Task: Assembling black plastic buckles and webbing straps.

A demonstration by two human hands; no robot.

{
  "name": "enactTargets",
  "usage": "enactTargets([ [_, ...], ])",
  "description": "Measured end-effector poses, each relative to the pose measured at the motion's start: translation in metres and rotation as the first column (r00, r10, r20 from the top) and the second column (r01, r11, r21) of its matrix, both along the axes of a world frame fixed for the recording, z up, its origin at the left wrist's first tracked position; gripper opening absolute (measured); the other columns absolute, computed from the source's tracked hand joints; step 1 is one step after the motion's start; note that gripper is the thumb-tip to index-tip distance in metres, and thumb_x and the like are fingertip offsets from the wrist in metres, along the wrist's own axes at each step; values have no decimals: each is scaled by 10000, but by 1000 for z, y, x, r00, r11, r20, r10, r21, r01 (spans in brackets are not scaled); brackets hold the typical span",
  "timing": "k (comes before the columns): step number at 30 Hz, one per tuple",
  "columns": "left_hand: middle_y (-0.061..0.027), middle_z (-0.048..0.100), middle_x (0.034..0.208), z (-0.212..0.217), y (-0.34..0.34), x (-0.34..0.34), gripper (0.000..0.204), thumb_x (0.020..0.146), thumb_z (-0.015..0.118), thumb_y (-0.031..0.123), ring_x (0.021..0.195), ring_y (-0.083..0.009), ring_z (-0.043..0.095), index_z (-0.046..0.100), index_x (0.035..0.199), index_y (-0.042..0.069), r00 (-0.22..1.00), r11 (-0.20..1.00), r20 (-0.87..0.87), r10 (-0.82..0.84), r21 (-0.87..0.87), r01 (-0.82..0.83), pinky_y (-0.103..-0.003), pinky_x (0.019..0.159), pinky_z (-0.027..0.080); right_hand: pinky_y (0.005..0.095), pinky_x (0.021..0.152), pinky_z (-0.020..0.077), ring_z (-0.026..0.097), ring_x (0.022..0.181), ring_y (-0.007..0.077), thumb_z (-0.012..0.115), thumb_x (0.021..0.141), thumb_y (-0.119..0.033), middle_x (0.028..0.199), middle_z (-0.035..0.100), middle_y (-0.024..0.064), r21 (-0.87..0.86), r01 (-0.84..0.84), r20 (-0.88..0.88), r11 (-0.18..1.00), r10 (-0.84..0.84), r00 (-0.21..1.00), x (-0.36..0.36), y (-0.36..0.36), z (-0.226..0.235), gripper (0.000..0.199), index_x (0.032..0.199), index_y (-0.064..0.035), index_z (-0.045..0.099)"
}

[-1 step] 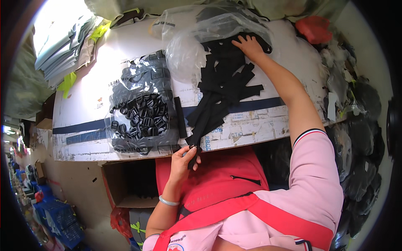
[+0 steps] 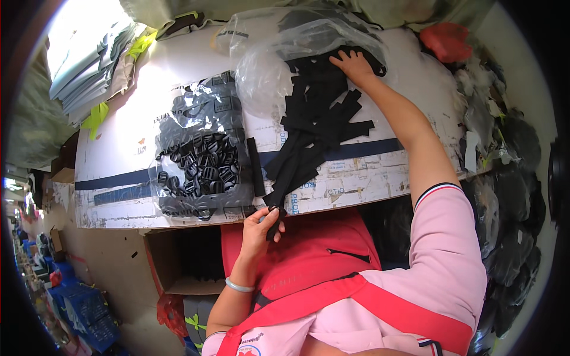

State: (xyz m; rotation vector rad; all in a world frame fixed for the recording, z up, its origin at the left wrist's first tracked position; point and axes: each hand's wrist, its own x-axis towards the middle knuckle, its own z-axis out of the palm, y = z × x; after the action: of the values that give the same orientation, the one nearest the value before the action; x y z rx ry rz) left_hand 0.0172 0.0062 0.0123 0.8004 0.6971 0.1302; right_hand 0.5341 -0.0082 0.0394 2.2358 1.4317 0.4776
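Note:
My left hand (image 2: 258, 232) is at the table's near edge, its thumb and fingers closed on the end of a black webbing strap (image 2: 276, 199). A small dark piece shows at the fingertips, too small to make out. Farther off, my right hand (image 2: 356, 67) lies with fingers spread on the far part of a pile of black webbing straps (image 2: 317, 110), beside a clear plastic bag (image 2: 261, 80). Left of the pile, an opened clear bag holds many black plastic buckles (image 2: 205, 166). One short black strap (image 2: 255, 166) lies alone between the buckles and the pile.
The white table (image 2: 119, 154) has a worn, taped front edge. Folded grey fabric (image 2: 98, 65) is stacked at the far left, and a red plastic bag (image 2: 445, 41) sits far right. Black bagged goods (image 2: 510, 196) line the right side. Below the table stands an open cardboard box (image 2: 163, 255).

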Motion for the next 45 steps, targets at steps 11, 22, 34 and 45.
enactTargets([
  [11, -84, 630, 652, 8, 2, 10, 184, 934, 616, 210, 450, -105, 516, 638, 942, 28, 999, 998, -41, -32, 56, 35, -205, 412, 388, 422, 739, 539, 648, 895, 292, 586, 801, -55, 1135, 586, 49, 461, -140, -111, 876, 214, 971, -20, -26, 29, 532, 1277, -272, 490],
  [22, -55, 641, 736, 1, -1, 5, 187, 926, 633, 188, 566, -113, 583, 662, 944, 4, 999, 999, 32, 18, 29, -19, -213, 426, 411, 400, 834, 529, 634, 982, 309, 714, 728, -76, 1143, 637, 59, 436, -143, -350, 888, 314, 883, -103, -48, 88, 629, 1298, -227, 493],
  [34, -48, 642, 775, 2, 1, 1, 187, 921, 635, 182, 588, -120, 600, 653, 963, 0, 999, 998, 36, -7, 56, 5, -219, 432, 424, 370, 920, 451, 514, 1171, 313, 772, 673, -131, 1259, 575, 105, 436, 23, -551, 900, 246, 797, -193, -43, 171, 585, 1227, -176, 588],
  [45, -49, 647, 838, -6, -6, -19, 179, 940, 606, 174, 629, -111, 604, 636, 1010, 12, 994, 993, 111, 21, 113, -33, -214, 446, 434, 383, 991, 352, 444, 1212, 286, 621, 761, -115, 1298, 509, 68, 441, -332, -249, 834, 469, 847, -348, -61, -1, 511, 1256, -218, 554],
])
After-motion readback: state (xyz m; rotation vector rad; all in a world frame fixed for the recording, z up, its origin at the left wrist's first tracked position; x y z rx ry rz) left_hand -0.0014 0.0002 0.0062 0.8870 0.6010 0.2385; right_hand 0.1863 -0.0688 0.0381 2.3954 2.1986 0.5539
